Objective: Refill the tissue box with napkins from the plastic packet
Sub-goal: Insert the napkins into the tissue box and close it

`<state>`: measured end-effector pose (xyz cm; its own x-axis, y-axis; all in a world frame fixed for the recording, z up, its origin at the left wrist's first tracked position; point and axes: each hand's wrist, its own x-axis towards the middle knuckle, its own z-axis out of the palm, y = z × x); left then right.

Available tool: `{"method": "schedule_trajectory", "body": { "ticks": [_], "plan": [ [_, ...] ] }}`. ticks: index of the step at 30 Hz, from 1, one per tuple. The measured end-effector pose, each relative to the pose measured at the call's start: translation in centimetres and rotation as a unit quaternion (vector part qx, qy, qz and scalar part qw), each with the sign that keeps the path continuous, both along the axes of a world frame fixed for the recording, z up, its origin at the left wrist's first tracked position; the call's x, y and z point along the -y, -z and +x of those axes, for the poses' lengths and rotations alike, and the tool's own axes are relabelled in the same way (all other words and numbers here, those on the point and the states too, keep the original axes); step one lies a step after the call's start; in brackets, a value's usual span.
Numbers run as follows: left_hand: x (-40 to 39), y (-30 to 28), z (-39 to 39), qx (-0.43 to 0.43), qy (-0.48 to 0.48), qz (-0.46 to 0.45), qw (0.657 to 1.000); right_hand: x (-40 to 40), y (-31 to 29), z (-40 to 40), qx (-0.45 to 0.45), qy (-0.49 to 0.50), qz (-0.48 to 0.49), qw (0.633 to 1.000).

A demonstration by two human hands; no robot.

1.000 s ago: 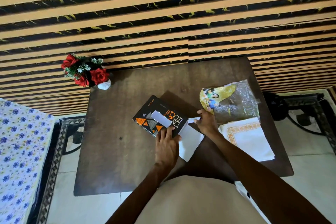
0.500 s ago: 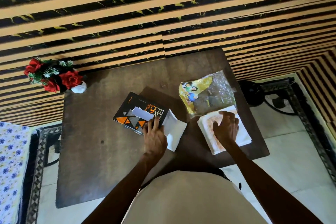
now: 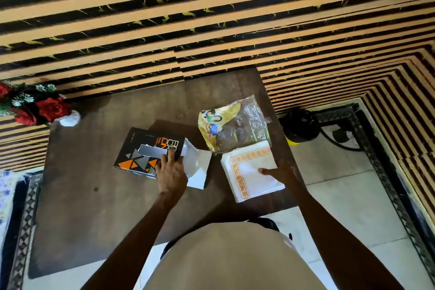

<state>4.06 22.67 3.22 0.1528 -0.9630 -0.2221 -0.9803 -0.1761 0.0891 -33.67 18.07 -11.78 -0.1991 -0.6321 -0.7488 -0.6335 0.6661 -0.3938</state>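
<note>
Fingers of the left hand (image 3: pixel 170 170) lie straight, pressing the tissue box (image 3: pixel 146 148) beside its open white flap (image 3: pixel 197 167). Right hand (image 3: pixel 283 169): thumb on the napkins (image 3: pixel 247 181), fingers hidden past the stack's edge, grip unclear. Plastic packet (image 3: pixel 235 129) lies just behind them, all on the table (image 3: pixel 94 195).

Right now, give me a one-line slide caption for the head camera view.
Left hand rests on the open tissue box while the right hand holds the napkin stack beside the plastic packet.

Dim, dark table (image 3: pixel 94 207), brighter floor (image 3: pixel 341 207); glare on the plastic packet (image 3: pixel 247 122); wide-angle edges bend, slightly soft.
</note>
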Motion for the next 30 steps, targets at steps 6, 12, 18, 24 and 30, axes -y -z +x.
{"method": "schedule_trajectory", "body": {
  "ticks": [6, 12, 18, 24, 30],
  "plan": [
    [0.0, -0.8, -0.1, -0.012, -0.002, 0.049, 0.999, -1.0, -11.4, 4.4, 0.148, 0.042, 0.040, 0.987],
    [-0.1, -0.7, -0.2, 0.003, -0.011, 0.059, 0.998, -0.7, -11.3, 4.9, 0.158, 0.036, 0.004, 0.987],
    [-0.1, -0.9, -0.4, 0.001, -0.022, 0.066, 0.998, -0.5, -11.8, 4.8, 0.235, 0.015, 0.008, 0.972],
    [0.0, -1.2, -0.3, -0.005, -0.022, 0.069, 0.997, 0.4, -15.3, 4.2, 0.341, -0.022, -0.012, 0.940],
    [-0.2, -1.4, -0.4, 0.002, -0.017, 0.072, 0.997, 2.7, -19.5, 3.7, 0.458, 0.013, -0.065, 0.886]
  ]
}}
